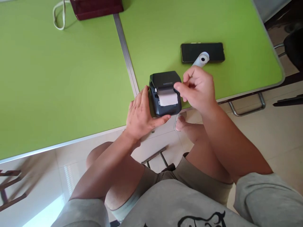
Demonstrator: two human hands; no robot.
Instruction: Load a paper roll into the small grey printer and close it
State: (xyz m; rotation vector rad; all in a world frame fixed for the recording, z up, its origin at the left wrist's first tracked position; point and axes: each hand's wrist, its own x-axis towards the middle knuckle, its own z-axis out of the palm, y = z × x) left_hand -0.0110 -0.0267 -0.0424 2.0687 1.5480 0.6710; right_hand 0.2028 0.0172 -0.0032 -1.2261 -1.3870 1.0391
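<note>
Printer point(165, 94) at near edge of wide table point(59, 78); left hand point(140, 116) clamped on it, right hand point(199, 90) curled alongside, grip unclear.

Left hand point(140, 117) steadying black printer point(165, 80), paper strip point(168, 97) out

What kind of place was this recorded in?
Probably a home or small office room: two bright green tables with metal edging meet at a seam, pale glossy floor tiles lie beneath, and a black boxy printer with white paper sits near a dark phone.
</note>
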